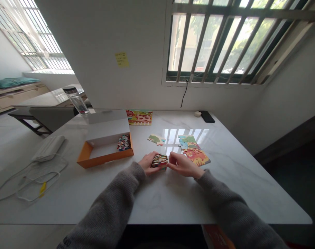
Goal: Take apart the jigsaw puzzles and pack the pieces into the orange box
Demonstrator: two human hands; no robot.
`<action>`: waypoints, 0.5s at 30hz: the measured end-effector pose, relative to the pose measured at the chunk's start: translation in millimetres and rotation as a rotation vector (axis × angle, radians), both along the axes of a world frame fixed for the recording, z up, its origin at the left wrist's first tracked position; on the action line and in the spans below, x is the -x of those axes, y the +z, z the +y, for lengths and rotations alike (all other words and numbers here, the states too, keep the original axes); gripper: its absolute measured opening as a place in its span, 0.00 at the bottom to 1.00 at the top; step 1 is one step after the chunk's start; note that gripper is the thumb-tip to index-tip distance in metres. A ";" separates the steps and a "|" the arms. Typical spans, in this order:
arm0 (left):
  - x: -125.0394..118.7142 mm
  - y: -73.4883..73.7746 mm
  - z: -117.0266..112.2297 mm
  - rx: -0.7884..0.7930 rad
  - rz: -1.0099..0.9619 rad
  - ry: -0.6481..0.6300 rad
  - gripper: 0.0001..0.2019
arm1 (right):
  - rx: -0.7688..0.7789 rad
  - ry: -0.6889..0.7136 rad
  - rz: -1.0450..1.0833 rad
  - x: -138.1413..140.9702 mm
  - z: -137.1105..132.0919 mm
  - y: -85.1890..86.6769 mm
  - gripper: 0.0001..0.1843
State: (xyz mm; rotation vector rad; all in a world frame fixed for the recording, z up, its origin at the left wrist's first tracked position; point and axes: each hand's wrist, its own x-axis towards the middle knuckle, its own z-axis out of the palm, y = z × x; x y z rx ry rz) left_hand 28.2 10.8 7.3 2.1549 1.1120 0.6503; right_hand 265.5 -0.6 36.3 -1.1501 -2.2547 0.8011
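Jigsaw-piece stack (159, 161) between both hands (148, 163)

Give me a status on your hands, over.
Left hand and right hand gripping stack of puzzle pieces from either side. Flat puzzle pieces just beyond right hand. Orange box left of left hand.

daylight from the barred window (219, 45) glares on the marble tabletop (250, 193), edges bowed by wide-angle distortion.

Fingers (173, 162) partly hide the jigsaw-piece stack (159, 161), whose pictures look too small to tell.
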 end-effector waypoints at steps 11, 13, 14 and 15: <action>0.0 -17.5 9.5 -0.070 -0.007 -0.045 0.24 | -0.185 -0.263 -0.296 26.8 93.7 -19.3 0.14; 0.4 -18.1 11.0 -0.083 0.002 -0.050 0.24 | -0.217 -0.312 -0.365 40.5 101.5 -19.4 0.18; 0.6 -18.0 11.4 -0.087 0.004 -0.053 0.24 | -0.220 -0.319 -0.387 46.1 104.3 -18.7 0.20; 0.7 -17.6 11.6 -0.088 0.003 -0.057 0.23 | -0.206 -0.316 -0.397 50.3 106.6 -17.9 0.22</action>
